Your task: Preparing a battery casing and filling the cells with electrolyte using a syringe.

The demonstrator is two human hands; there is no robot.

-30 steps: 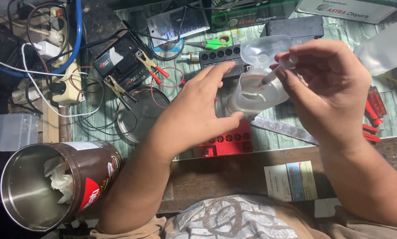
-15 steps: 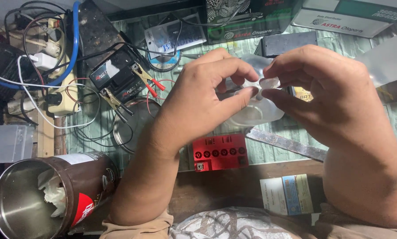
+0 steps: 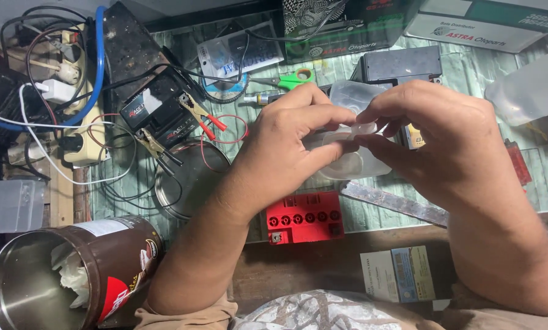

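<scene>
The hands, left hand (image 3: 286,143) and right hand (image 3: 445,146), are covering most of the clear plastic container (image 3: 353,162), so its full shape is staying unclear. The picture's edge is cutting off the brown tin (image 3: 72,275) at bottom left, the white bottle (image 3: 531,91) at right, and the boxes (image 3: 470,24) along the top.

Even, fairly bright overhead light; soft shadows under the hands (image 3: 372,146); mild motion blur, dim left edge.
</scene>
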